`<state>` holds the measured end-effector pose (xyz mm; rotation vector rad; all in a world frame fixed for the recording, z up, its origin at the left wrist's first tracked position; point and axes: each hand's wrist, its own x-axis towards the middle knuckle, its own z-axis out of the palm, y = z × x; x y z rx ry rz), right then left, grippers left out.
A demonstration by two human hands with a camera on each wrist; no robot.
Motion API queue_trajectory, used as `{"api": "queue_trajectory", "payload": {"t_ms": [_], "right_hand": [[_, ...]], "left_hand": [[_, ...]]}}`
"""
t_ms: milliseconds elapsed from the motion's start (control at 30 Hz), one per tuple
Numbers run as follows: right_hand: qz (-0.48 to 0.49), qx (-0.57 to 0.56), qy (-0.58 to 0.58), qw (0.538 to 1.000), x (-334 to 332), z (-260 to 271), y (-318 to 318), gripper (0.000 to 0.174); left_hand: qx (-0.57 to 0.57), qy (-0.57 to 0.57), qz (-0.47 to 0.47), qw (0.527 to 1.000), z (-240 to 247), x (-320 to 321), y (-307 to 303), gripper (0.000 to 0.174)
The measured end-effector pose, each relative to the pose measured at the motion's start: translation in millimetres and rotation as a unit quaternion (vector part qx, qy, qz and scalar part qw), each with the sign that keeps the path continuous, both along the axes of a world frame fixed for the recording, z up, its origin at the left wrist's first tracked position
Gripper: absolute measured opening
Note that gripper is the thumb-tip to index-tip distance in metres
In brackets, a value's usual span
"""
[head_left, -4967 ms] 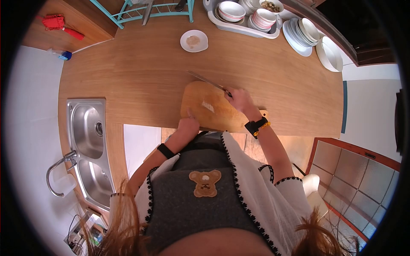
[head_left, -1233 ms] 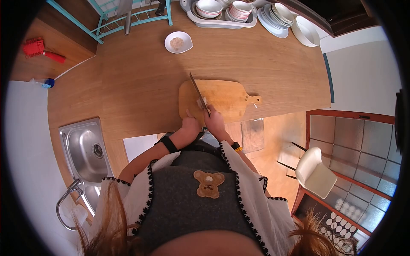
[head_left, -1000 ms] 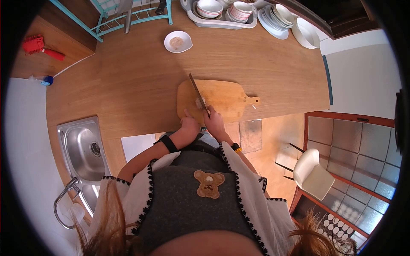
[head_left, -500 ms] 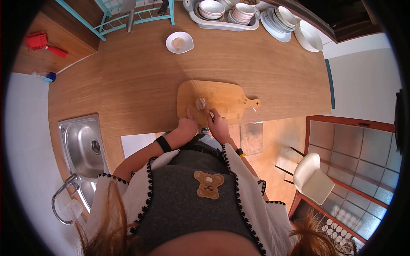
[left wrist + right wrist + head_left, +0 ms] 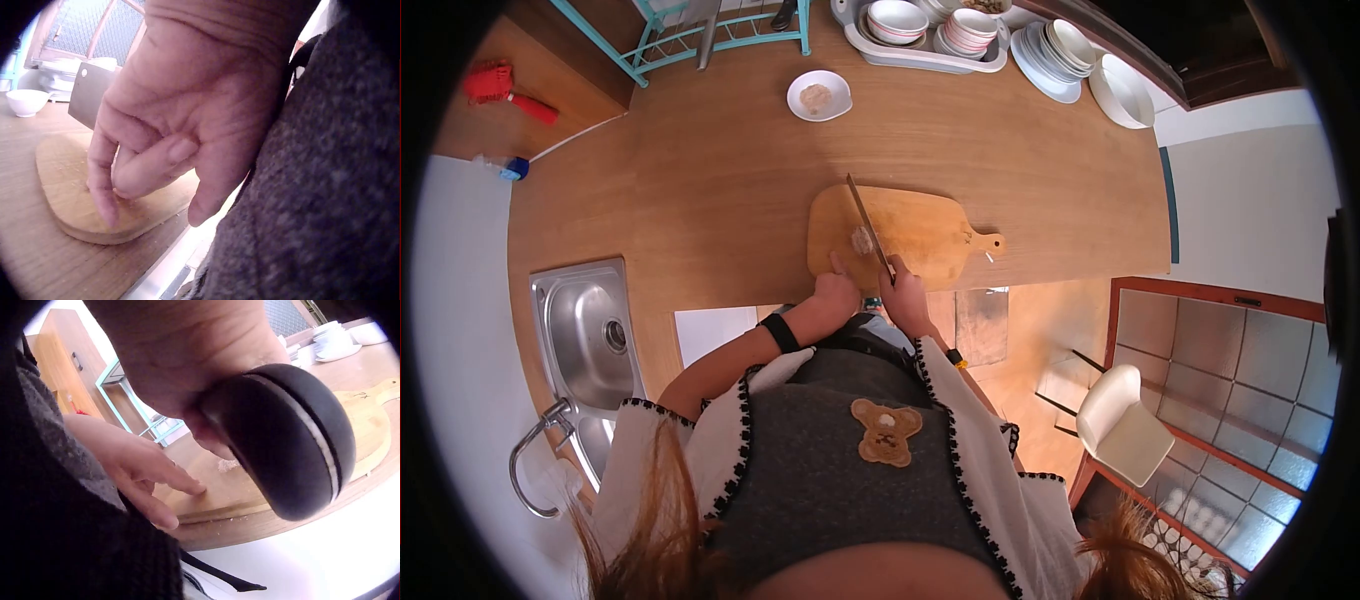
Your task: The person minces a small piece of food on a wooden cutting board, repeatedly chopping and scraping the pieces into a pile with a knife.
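Observation:
In the head view, the right hand (image 5: 905, 300) grips the black handle of a wide-bladed knife (image 5: 863, 205) at the wooden cutting board's (image 5: 925, 225) near edge. The blade, seen nearly edge-on, points away over the board, just right of a small pale heap of chopped food (image 5: 862, 240). The left hand (image 5: 837, 293) has its index finger on the board's near left part. Up close in the left wrist view, that finger is extended, while at least one other left-hand finger (image 5: 159, 165) is curled. The knife's black handle (image 5: 287, 437) fills the right wrist view's middle.
Beyond the board stands a small white dish (image 5: 819, 96) with pale contents. A turquoise rack (image 5: 760, 38) with knives and a grey tray (image 5: 920, 58) of bowls line the far side. Stacked plates (image 5: 1050, 70) are at far right; a steel sink (image 5: 585, 330) is at left.
Since the earliest frame, the right hand and knife have moved toward the near edge, beside the left hand. The pale food strip is now a small heap. The left index finger stays on the board.

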<state>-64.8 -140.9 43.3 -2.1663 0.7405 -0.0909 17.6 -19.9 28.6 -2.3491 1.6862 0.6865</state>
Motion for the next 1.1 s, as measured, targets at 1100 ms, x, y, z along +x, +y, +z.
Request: {"api": "queue_trajectory", "payload": {"t_ms": [1100], "right_hand": [[-0.012, 0.022, 0.03, 0.999, -7, -2, -11, 0.018]], "left_hand": [[0.073, 0.02, 0.043, 0.996, -9, -9, -16, 0.037]]}}
